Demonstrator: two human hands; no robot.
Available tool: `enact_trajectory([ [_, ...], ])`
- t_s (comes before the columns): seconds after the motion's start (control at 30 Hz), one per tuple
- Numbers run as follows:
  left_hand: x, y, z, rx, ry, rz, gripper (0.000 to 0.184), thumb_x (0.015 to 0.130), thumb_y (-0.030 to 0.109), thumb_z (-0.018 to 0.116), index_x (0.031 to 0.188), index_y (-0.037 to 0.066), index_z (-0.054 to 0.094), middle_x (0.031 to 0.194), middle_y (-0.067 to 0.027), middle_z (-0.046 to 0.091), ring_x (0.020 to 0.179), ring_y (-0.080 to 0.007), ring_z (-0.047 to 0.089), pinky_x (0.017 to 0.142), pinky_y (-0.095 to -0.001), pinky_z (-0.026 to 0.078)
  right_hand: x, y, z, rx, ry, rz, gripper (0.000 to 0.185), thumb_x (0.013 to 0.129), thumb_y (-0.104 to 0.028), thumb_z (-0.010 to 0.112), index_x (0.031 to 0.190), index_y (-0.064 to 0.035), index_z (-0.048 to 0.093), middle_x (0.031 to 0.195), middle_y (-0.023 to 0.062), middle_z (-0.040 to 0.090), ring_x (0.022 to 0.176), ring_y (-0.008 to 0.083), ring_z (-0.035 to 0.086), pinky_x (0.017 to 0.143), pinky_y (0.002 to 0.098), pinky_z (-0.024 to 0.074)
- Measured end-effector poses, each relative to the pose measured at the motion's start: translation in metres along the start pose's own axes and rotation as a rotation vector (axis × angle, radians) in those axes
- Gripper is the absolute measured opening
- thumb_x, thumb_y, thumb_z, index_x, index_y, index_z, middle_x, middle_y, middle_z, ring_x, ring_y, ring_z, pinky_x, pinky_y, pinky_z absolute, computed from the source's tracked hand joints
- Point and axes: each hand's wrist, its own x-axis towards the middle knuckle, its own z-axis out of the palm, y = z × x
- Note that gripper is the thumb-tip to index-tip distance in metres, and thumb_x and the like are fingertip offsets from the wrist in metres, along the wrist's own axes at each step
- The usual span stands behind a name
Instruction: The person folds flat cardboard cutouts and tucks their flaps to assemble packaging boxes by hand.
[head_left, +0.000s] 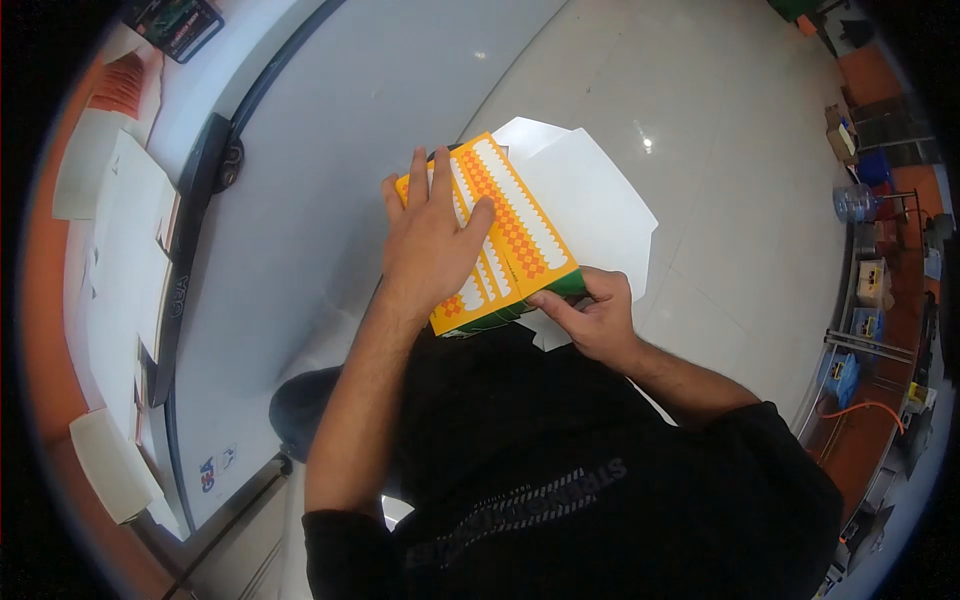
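Note:
A yellow cardboard box (529,226) with orange diamonds, white scalloped bands and a green side is tilted in front of my lap. My left hand (431,235) lies flat across its patterned face, fingers stretched out and spread. At the box's lower right corner, my right hand (600,315) grips the edge, thumb on the near side and the other fingers partly hidden. Behind the box is a large white sheet-like piece (600,200) with angled edges; the box covers part of it. The box's underside is out of sight.
To the left stands a grey-white freezer-like cabinet (330,150) with a dark edge trim. White cartons (125,260) lie along its far side. Pale floor tiles (730,200) extend to the right, towards shelves (880,330) with a water jug (854,203) and several items.

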Motion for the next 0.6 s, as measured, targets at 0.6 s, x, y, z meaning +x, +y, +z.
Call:
enact_trajectory([
  [0.6, 0.0, 0.0, -0.002, -0.003, -0.044, -0.024, 0.082, 0.094, 0.048, 0.049, 0.156, 0.002, 0.023, 0.162, -0.0223, 0.019, 0.146, -0.0551, 0.01, 0.12, -0.0541, 0.019, 0.001, 0.012, 0.009, -0.092, 0.094, -0.155, 0.022, 0.083, -0.011, 0.082, 0.1, 0.0014, 0.075, 0.079, 0.01, 0.073, 0.065, 0.0092, 0.064, 0.058, 0.0251, 0.0473],
])
